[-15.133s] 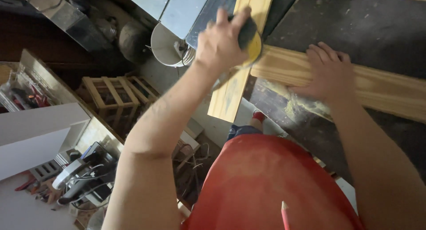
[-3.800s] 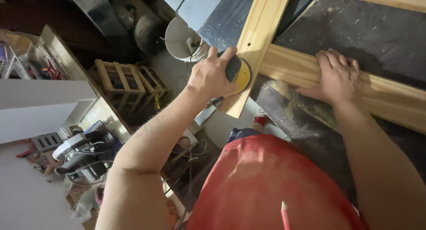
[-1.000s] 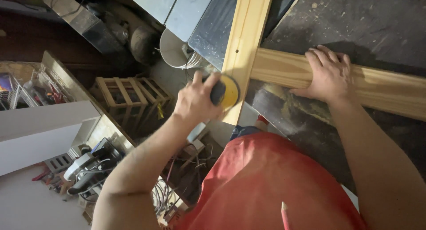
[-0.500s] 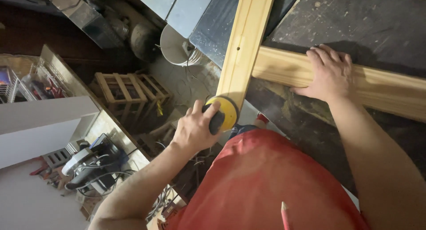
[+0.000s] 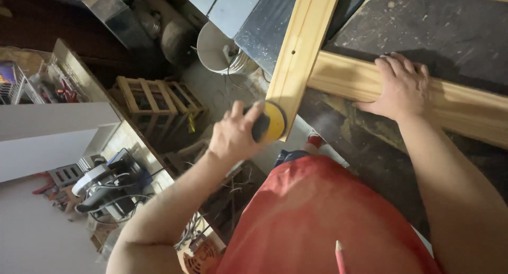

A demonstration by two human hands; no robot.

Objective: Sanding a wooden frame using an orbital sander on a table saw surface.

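At bench's near edge: pale wooden frame (image 5: 304, 46)
Left hand (image 5: 233, 136): fingers closed around round yellow sanding pad (image 5: 271, 122), against frame's end
Right hand (image 5: 399, 86): open, flat on frame's crosspiece

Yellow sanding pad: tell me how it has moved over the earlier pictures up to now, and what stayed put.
The left hand has drawn the yellow sanding pad down the upright wooden rail towards the person, from well up the rail to its near end. It kept its grip on the pad throughout. The right hand stayed pressed flat on the cross rail, and the frame did not visibly shift.
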